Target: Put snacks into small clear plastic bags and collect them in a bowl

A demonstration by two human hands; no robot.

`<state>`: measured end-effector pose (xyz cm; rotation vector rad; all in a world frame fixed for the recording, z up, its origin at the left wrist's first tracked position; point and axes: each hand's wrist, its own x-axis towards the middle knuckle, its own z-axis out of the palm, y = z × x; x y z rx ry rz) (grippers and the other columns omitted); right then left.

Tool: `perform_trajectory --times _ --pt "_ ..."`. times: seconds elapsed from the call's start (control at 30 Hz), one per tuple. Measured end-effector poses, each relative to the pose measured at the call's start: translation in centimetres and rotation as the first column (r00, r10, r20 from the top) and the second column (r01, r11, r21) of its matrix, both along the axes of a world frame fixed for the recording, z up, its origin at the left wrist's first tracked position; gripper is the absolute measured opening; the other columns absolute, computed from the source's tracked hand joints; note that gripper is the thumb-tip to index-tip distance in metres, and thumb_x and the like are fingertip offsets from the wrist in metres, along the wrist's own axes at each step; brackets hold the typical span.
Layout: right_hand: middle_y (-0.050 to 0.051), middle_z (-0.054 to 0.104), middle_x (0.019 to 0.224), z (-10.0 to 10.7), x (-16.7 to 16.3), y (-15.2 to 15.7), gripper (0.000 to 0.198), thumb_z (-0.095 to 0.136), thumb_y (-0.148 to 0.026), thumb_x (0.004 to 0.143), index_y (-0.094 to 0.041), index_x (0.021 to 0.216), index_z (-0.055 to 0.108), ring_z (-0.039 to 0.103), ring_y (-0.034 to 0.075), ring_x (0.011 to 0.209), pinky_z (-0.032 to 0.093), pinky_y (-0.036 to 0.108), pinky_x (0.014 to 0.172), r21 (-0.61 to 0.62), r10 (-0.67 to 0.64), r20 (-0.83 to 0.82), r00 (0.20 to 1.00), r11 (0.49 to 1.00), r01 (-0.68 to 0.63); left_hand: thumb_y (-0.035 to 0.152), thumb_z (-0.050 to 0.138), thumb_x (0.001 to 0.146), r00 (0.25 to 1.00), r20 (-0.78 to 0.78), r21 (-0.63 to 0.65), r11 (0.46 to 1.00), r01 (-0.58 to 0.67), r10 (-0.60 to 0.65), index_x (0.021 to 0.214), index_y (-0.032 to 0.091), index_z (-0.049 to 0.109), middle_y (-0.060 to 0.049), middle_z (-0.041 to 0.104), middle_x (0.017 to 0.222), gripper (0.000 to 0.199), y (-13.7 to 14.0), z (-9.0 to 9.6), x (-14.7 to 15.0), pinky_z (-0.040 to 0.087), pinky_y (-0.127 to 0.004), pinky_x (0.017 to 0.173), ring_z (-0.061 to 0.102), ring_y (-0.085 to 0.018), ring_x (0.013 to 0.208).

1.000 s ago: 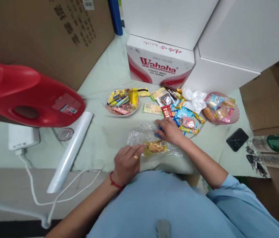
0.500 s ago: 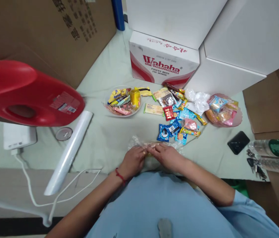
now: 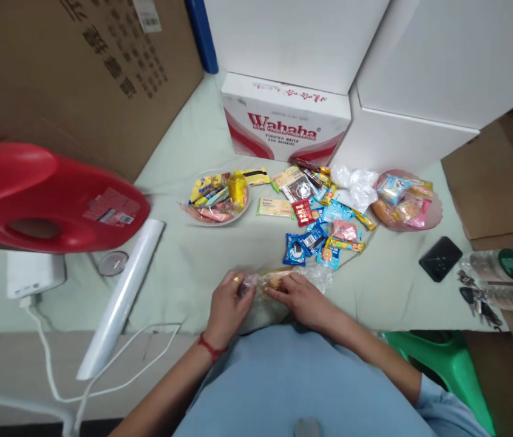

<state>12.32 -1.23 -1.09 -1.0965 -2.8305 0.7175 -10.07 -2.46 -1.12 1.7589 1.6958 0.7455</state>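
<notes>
My left hand is closed, its fingers bunching one end of a clear plastic wrapping. My right hand has its fingers bent over the middle of this wrapping, pressing or gripping it. Something yellowish-brown shows through the plastic between the hands; its kind cannot be made out. Just beyond them lies a loose pile of small wrapped snacks in blue, red and yellow packets. A clear bowl of packaged snacks stands at the left of the pile, and a pink bowl with more packets at its right.
A red jug, a white roll, a round lid and a white power adapter with cable are at left. A Wahaba box stands behind. Phone, keys and bottles lie right.
My left hand has moved left, away from my right hand, pulling the end of the plastic wrapping outward. More of the yellowish-brown content now shows between the hands. The view has tilted slightly.
</notes>
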Motion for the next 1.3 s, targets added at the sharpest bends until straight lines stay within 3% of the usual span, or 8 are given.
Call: perform_trajectory --times 0.17,0.3,0.47,0.6,0.83,1.03,1.17,1.3 --pt "0.014 0.064 0.124 0.3 1.1 -0.1 0.028 0.052 -0.017 0.104 -0.017 0.126 0.071 0.053 0.026 0.118 0.050 0.042 0.102 -0.011 -0.012 -0.156 0.988 1.000 0.011 0.027 0.056 0.094 0.973 0.101 0.041 0.978 0.205 -0.209 0.125 0.018 0.065 -0.010 0.070 0.113 0.033 0.7 1.2 3.9 0.058 -0.035 0.089 0.068 -0.020 0.100" --pt "0.013 0.066 0.124 1.2 2.9 -0.6 0.030 0.048 -0.013 0.102 -0.018 0.121 0.070 0.059 0.024 0.114 0.053 0.039 0.100 -0.031 -0.138 -0.314 0.939 0.990 0.135 0.024 0.054 0.093 0.920 -0.188 0.021 0.935 0.355 -0.345 0.137 0.018 0.062 -0.016 0.064 0.136 0.045 0.3 0.3 5.1 0.053 -0.047 0.105 0.061 -0.029 0.126" --pt "0.020 0.060 0.136 1.6 5.3 -1.4 0.033 0.066 -0.026 0.096 -0.019 0.128 0.067 0.053 0.036 0.119 0.052 0.054 0.098 0.178 -0.637 -0.079 0.767 0.748 0.640 0.015 0.055 0.089 0.782 -0.495 0.040 0.889 0.456 -0.379 0.152 0.015 0.050 -0.019 0.057 0.152 0.064 -1.4 -1.3 5.0 0.053 -0.046 0.100 0.060 -0.031 0.128" --pt "0.015 0.066 0.123 2.5 6.1 -1.0 0.006 0.065 -0.021 0.094 -0.020 0.099 0.067 0.060 0.031 0.105 0.053 0.042 0.085 0.054 -0.614 0.080 0.786 0.790 0.611 0.009 0.047 0.092 0.740 -0.561 0.040 0.880 0.473 -0.372 0.157 0.014 0.046 -0.018 0.056 0.154 0.065 -1.8 -1.7 5.0 0.053 -0.046 0.095 0.062 -0.029 0.119" --pt "0.007 0.068 0.101 3.6 -0.9 3.5 0.013 0.055 -0.015 0.099 -0.018 0.101 0.068 0.062 0.019 0.088 0.045 0.027 0.075 -0.128 -0.407 -0.074 0.911 0.909 0.396 0.013 0.050 0.094 0.763 -0.519 0.065 0.872 0.486 -0.386 0.132 0.015 0.068 -0.019 0.065 0.141 0.042 -1.4 -2.1 4.2 0.056 -0.049 0.094 0.064 -0.032 0.118" --pt "0.011 0.066 0.104 1.3 -5.1 3.4 0.015 0.057 -0.023 0.104 -0.014 0.107 0.070 0.060 0.023 0.097 0.047 0.033 0.086 0.050 -0.245 0.004 0.970 0.968 0.244 0.031 0.057 0.095 0.836 -0.218 0.196 0.817 0.543 -0.504 0.148 0.017 0.053 -0.018 0.060 0.150 0.055 -1.6 -2.8 -2.0 0.053 -0.045 0.111 0.059 -0.030 0.137" --pt "0.015 0.063 0.115 1.0 -5.4 1.9 0.051 0.070 -0.056 0.095 -0.012 0.120 0.063 0.054 0.030 0.109 0.049 0.043 0.092 0.173 -0.272 0.012 0.962 0.948 0.266 0.033 0.053 0.101 0.902 -0.122 0.179 0.885 0.430 -0.413 0.119 0.027 0.070 -0.007 0.068 0.142 0.026 -2.1 -2.2 -4.9 0.057 -0.038 0.105 0.067 -0.023 0.126" --pt "0.014 0.063 0.115 0.7 -6.0 1.7 0.041 0.072 -0.044 0.095 -0.014 0.120 0.061 0.054 0.030 0.108 0.052 0.044 0.089 0.213 -0.276 0.070 0.959 0.943 0.256 0.034 0.054 0.100 0.962 -0.143 0.218 0.941 0.260 -0.233 0.105 0.023 0.071 -0.008 0.077 0.115 0.020 -2.6 -2.9 -4.5 0.060 -0.040 0.094 0.072 -0.024 0.104"
